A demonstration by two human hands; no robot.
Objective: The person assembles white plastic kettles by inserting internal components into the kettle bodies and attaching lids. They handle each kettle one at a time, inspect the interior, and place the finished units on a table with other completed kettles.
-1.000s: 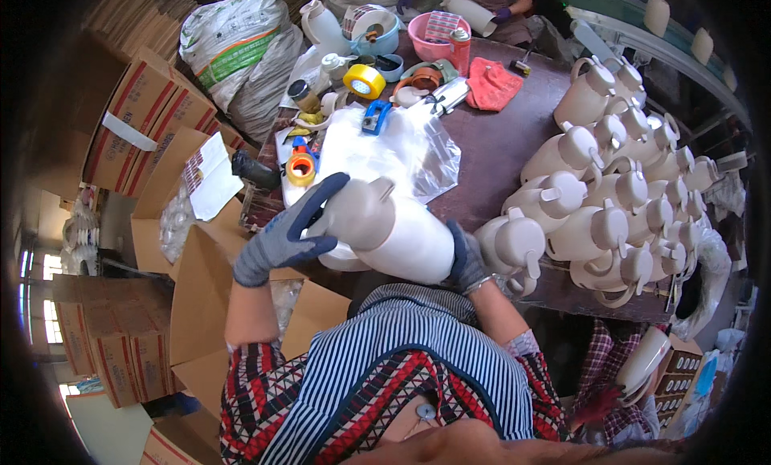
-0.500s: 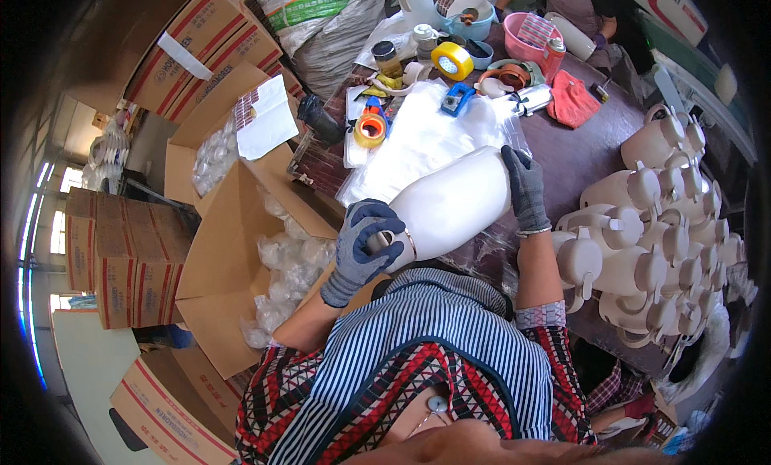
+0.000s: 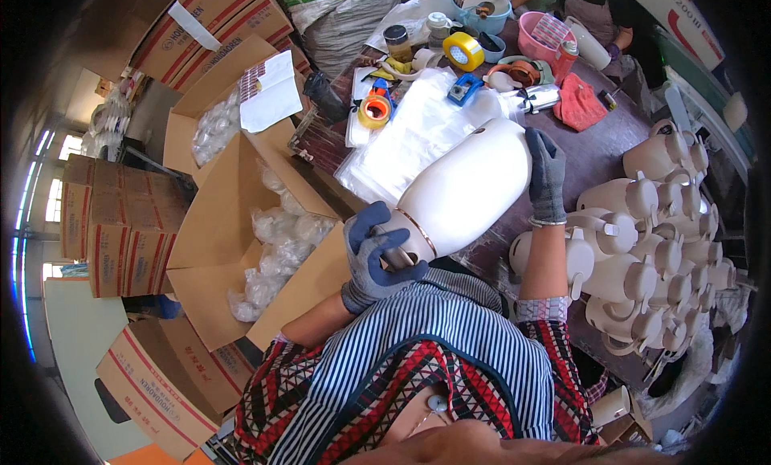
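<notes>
A white vacuum jug (image 3: 466, 192) lies slantwise in front of my chest, held between both gloved hands. Its narrow end, with a thin metallic ring, points to the lower left. My left hand (image 3: 376, 252) curls its fingers round that narrow end, where part of a handle or spout is covered. At the broad far end my right hand (image 3: 548, 176) is pressed, thumb and fingers on the base. A small dark mark shows on the jug's upper side. Beneath and behind it, a pile of clear plastic bags (image 3: 393, 156) lies on the dark table (image 3: 594, 148).
White jugs (image 3: 626, 232) stand crowded at the right. Beyond the bags are a yellow tape roll (image 3: 463, 52), a blue tool (image 3: 463, 88), a red cloth (image 3: 580, 102) and a pink basin (image 3: 540, 35). An open carton (image 3: 201, 280) holds wrapped items at left. Another person (image 3: 590, 11) sits across.
The jug has turned in my hands and shifted slightly right; a dark mark now shows on it. My left hand has moved a little lower. A sleeve at the lower right has largely gone.
</notes>
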